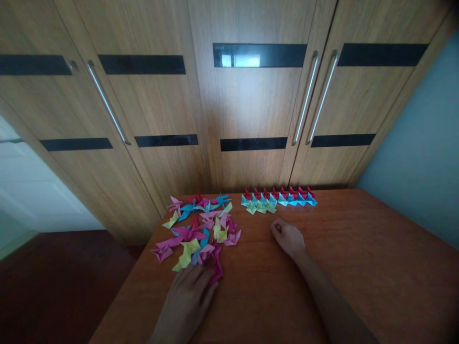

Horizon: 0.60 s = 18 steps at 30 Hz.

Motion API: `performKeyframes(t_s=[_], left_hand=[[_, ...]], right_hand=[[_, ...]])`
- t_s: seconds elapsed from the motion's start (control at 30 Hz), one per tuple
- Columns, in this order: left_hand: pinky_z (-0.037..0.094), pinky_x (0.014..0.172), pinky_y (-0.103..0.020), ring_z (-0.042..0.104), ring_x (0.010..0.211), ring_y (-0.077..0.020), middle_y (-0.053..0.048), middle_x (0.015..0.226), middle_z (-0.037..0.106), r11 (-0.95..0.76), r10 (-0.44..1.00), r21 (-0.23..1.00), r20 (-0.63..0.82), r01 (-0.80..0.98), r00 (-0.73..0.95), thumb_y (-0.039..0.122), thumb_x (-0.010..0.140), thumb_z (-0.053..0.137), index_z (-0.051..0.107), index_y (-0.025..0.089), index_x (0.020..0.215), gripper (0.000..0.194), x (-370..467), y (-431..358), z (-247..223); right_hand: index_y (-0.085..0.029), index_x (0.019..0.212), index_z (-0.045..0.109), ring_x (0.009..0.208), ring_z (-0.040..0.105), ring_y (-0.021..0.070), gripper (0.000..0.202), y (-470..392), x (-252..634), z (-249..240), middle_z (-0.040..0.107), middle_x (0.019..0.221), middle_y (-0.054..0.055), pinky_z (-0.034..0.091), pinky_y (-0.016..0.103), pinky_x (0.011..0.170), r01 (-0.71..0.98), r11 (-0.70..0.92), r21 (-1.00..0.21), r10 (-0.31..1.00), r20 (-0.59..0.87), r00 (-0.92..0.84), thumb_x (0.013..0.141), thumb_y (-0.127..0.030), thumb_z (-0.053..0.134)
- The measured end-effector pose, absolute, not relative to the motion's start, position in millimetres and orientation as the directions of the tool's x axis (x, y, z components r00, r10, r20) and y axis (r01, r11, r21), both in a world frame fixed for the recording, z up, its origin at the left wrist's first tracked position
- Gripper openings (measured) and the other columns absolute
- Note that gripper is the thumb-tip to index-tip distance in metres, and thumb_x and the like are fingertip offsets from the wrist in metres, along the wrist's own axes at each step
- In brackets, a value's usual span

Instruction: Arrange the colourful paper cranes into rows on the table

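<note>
Folded paper pieces in pink, yellow, blue and red form a loose pile (190,233) on the left part of the table. At the pile's near edge lies my left hand (190,291), palm down, its fingers spread and touching the nearest pieces, beside a magenta piece (216,267). My right hand (289,239) rests on the table right of the pile with its fingers curled closed; whatever they may hold is hidden. Beyond it stand neat rows of folded pieces: red ones (301,192) at the back, blue ones (303,199) before them, and light green ones (261,206) in front at the left.
The brown wooden table (344,258) reaches back to a wooden wardrobe (251,105) with long metal handles. A pale blue wall (423,143) stands at the right. Dark floor (64,282) and a white door (39,191) show at the left.
</note>
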<state>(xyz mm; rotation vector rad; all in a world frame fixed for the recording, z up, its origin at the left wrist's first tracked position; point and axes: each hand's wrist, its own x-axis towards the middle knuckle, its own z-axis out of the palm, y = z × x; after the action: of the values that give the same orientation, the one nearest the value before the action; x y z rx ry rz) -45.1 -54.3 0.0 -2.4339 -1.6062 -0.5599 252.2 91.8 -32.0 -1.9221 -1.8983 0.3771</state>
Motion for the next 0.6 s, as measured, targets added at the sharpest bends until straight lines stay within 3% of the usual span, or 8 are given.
performKeyframes(t_s=[0.2, 0.6], left_hand=[[0.052, 0.075, -0.038, 0.063, 0.081, -0.0219, -0.004, 0.088, 0.068, -0.426, 0.849, 0.082, 0.381, 0.901, 0.367, 0.02, 0.088, 0.047, 0.066, 0.025, 0.092, 0.02, -46.3, -53.8, -8.9], [0.054, 0.073, -0.033, 0.063, 0.08, -0.0189, -0.004, 0.089, 0.067, -0.44, 0.846, 0.175, 0.409, 0.881, 0.342, 0.018, 0.089, 0.044, 0.064, 0.023, 0.093, 0.022, -39.8, -49.6, -4.4]], right_hand=[[-0.025, 0.086, 0.061, 0.073, 0.06, 0.0142, 0.017, 93.0, 253.0, -34.8, 0.066, 0.079, 0.0, 0.031, 0.022, 0.057, 0.883, 0.036, -0.468, 0.994, 0.111, 0.019, 0.086, -0.033, 0.046], [-0.024, 0.085, 0.062, 0.075, 0.06, 0.0151, 0.017, 92.1, 252.9, -31.8, 0.067, 0.08, 0.001, 0.031, 0.022, 0.057, 0.884, 0.043, -0.466, 0.994, 0.107, 0.008, 0.086, -0.032, 0.047]])
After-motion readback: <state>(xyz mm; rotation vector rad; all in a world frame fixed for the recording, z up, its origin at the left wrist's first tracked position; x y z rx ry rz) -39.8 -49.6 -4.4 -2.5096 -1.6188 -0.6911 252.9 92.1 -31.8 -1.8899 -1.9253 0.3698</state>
